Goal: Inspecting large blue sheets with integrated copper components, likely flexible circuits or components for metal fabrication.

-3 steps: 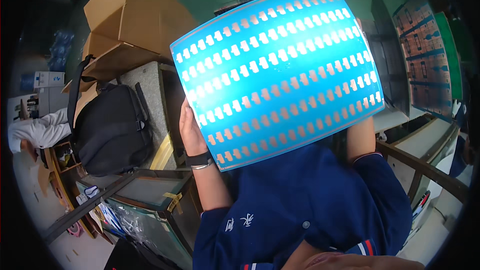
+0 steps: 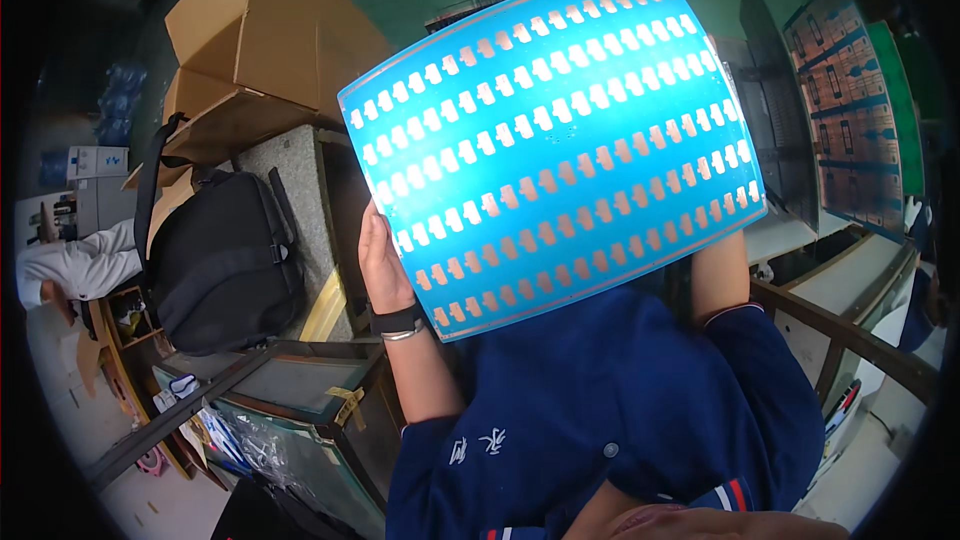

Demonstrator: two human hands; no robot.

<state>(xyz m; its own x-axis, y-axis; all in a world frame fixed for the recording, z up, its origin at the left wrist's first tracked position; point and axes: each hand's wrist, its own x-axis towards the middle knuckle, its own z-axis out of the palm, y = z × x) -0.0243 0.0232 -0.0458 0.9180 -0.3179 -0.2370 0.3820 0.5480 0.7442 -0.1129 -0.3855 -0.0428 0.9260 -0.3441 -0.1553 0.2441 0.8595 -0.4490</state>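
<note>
A large blue circuit board panel [image 2: 560, 155] with rows of copper-coloured shapes is raised in front of me, tilted so its right side is higher. Bright glare whitens its middle rows. My left hand [image 2: 381, 265] is closed on the panel's lower left edge, its thumb side showing and its other fingers behind the sheet. On the other side my right forearm [image 2: 722, 275] goes up behind the panel. My right hand is almost wholly hidden there, gripping the right edge.
Left of me stand an open cardboard box [image 2: 275, 30] and a black backpack [image 2: 225, 260]. Framed cases [image 2: 300, 390] lie below them. At the right are a dark upright board [image 2: 765, 110], patterned copper-coloured panels [image 2: 850, 125] and a brown rail [image 2: 860, 340]. Another person's sleeve [image 2: 85, 260] shows at far left.
The panel has shifted very slightly left and up, still in my grip. My arms have hardly moved.
</note>
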